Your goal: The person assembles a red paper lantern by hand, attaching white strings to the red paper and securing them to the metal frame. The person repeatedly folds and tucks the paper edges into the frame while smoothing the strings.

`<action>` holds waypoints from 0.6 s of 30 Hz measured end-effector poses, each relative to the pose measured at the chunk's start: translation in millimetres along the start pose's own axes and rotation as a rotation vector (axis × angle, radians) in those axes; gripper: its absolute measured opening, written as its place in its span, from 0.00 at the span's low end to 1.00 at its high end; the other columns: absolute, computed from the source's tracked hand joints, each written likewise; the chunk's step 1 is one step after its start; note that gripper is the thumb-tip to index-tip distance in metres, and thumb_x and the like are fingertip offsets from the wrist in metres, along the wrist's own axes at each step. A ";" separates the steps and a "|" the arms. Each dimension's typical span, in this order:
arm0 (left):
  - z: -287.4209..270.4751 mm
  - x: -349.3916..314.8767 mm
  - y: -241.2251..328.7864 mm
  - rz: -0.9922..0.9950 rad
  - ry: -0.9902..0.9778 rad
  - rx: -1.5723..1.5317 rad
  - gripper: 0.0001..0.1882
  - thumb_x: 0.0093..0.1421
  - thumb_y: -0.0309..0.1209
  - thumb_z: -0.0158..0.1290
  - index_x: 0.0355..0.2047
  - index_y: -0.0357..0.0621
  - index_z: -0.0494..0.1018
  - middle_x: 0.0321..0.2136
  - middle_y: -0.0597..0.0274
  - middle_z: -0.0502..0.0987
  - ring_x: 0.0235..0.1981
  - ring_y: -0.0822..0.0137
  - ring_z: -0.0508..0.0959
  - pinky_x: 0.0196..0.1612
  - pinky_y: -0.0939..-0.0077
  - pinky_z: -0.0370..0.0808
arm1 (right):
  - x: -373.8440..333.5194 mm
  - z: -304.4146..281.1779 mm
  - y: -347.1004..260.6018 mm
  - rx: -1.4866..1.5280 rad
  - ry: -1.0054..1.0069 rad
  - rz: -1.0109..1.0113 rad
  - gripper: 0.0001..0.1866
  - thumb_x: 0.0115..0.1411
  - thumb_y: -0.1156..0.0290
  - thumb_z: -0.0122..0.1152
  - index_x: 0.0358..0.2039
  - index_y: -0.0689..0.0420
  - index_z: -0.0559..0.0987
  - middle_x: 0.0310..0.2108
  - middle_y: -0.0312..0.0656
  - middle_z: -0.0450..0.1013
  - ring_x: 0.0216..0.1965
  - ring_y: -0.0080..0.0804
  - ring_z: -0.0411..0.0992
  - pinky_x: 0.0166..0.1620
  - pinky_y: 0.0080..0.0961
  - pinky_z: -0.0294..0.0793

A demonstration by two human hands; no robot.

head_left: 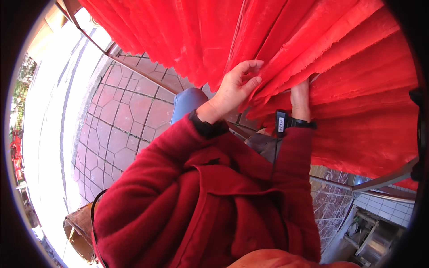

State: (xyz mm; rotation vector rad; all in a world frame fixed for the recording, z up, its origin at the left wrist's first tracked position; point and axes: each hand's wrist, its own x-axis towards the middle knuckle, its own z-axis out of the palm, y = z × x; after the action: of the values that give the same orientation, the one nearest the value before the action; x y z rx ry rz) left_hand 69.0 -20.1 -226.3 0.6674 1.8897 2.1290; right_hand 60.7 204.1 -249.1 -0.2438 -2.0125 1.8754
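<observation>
A large red pleated cloth point(192, 35) spreads across the top and right of the head view, its folds drawing together in front of me. My left hand point(233, 87) is at the lower edge of these folds, thumb and fingers apart and curved, with the fingertips against or just beside the cloth. To its right, my right hand point(300, 96) reaches in under a fold. The cloth covers its fingers, so its grip is hidden. Dark bands circle both wrists, and a small black device point(280, 123) sits at the right one.
A thin metal bar point(143, 73) runs below the cloth at the left, above patterned paving tiles point(120, 114). Near my left forearm is a blue rounded surface point(185, 102). A brown box point(80, 228) stands lower left. Metal equipment point(377, 243) is at lower right, below a curved rail point(384, 178).
</observation>
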 end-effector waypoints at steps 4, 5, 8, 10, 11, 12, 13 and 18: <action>19.0 32.0 0.1 0.061 -0.097 0.027 0.28 0.67 0.28 0.55 0.65 0.38 0.61 0.61 0.58 0.67 0.64 0.67 0.65 0.63 0.70 0.67 | 6.5 0.5 1.9 0.177 0.172 0.133 0.28 0.73 0.57 0.47 0.64 0.64 0.66 0.59 0.45 0.69 0.58 0.34 0.67 0.59 0.28 0.66; 24.5 40.8 0.4 0.086 -0.120 0.042 0.29 0.67 0.29 0.55 0.65 0.38 0.60 0.61 0.57 0.67 0.64 0.66 0.65 0.63 0.69 0.67 | 8.5 1.2 0.2 0.216 0.212 0.126 0.27 0.73 0.57 0.45 0.64 0.64 0.65 0.61 0.47 0.68 0.59 0.34 0.66 0.60 0.28 0.65; 41.9 68.3 1.6 0.169 -0.116 0.201 0.40 0.63 0.38 0.60 0.68 0.38 0.55 0.64 0.48 0.63 0.68 0.57 0.61 0.67 0.63 0.62 | 8.6 2.5 -9.3 0.195 0.204 0.030 0.26 0.73 0.60 0.46 0.65 0.63 0.65 0.63 0.47 0.66 0.62 0.36 0.64 0.63 0.30 0.62; 50.2 86.8 -2.0 0.223 -0.069 0.335 0.44 0.60 0.41 0.63 0.69 0.37 0.52 0.66 0.40 0.59 0.69 0.50 0.59 0.67 0.61 0.60 | 6.0 3.1 -15.0 0.163 0.193 -0.036 0.25 0.73 0.64 0.46 0.65 0.63 0.65 0.63 0.48 0.65 0.63 0.37 0.64 0.64 0.31 0.61; 51.9 96.3 -5.2 0.239 -0.046 0.362 0.44 0.60 0.40 0.62 0.69 0.37 0.52 0.65 0.40 0.59 0.69 0.49 0.59 0.67 0.61 0.60 | 4.8 2.7 -18.3 0.128 0.226 -0.050 0.24 0.73 0.66 0.46 0.65 0.63 0.65 0.63 0.49 0.65 0.63 0.37 0.63 0.65 0.31 0.61; 52.5 107.6 -10.4 0.256 -0.024 0.392 0.43 0.60 0.40 0.62 0.69 0.37 0.52 0.65 0.39 0.59 0.69 0.48 0.59 0.67 0.61 0.61 | 4.5 2.1 -20.3 0.093 0.256 -0.075 0.23 0.72 0.68 0.46 0.65 0.64 0.65 0.63 0.49 0.65 0.64 0.37 0.63 0.65 0.32 0.62; 51.0 118.3 -13.2 0.272 -0.002 0.422 0.43 0.61 0.39 0.62 0.68 0.36 0.52 0.65 0.39 0.59 0.68 0.47 0.59 0.67 0.62 0.61 | 3.7 3.3 -25.1 0.065 0.284 -0.095 0.23 0.72 0.70 0.46 0.65 0.64 0.65 0.63 0.50 0.65 0.64 0.38 0.63 0.65 0.32 0.62; 29.8 148.3 -26.5 0.183 0.114 0.274 0.21 0.66 0.31 0.53 0.56 0.34 0.70 0.53 0.40 0.74 0.56 0.47 0.74 0.59 0.63 0.71 | 0.6 1.7 -52.7 -0.036 0.490 -0.386 0.19 0.73 0.73 0.41 0.59 0.67 0.69 0.57 0.53 0.70 0.59 0.40 0.70 0.60 0.37 0.71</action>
State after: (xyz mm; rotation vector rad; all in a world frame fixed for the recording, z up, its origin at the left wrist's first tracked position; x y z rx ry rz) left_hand -50.1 76.7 -222.2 0.8169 2.2907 2.0701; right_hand 66.2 197.8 -197.1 -0.2697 -1.6211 1.3808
